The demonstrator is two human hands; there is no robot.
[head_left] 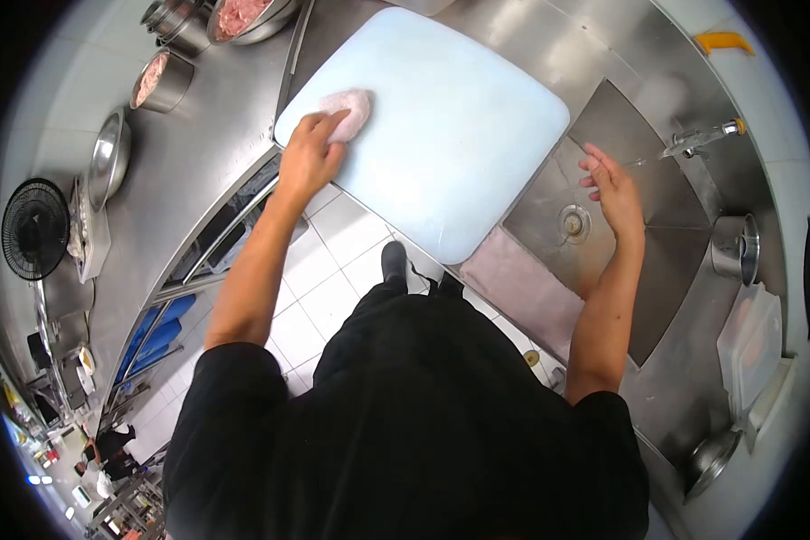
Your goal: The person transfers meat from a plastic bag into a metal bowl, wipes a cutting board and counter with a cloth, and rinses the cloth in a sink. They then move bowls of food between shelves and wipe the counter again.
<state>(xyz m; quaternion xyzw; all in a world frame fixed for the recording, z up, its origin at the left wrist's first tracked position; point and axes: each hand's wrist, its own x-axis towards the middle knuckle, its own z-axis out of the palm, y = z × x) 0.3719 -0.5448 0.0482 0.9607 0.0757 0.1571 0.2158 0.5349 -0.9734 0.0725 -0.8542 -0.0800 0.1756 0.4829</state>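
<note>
My left hand (309,155) is closed over a bunched pale pink cloth (350,115) near the left edge of a large light-blue cutting board (450,126). Over the steel sink (666,180), my right hand (616,191) hangs with its fingers loosely curled and apart, holding nothing. Its fingertips are close to a thin stream of water from the tap (700,139). A second pink cloth (533,290) lies spread along the sink's front edge, below the board's right corner.
A bowl of raw minced meat (243,16) and a steel pot of meat (162,83) stand at the upper left. An empty steel bowl (108,160) and a black fan (35,228) are further left. A steel pot (734,248) sits right of the sink. Another person (108,450) is far behind.
</note>
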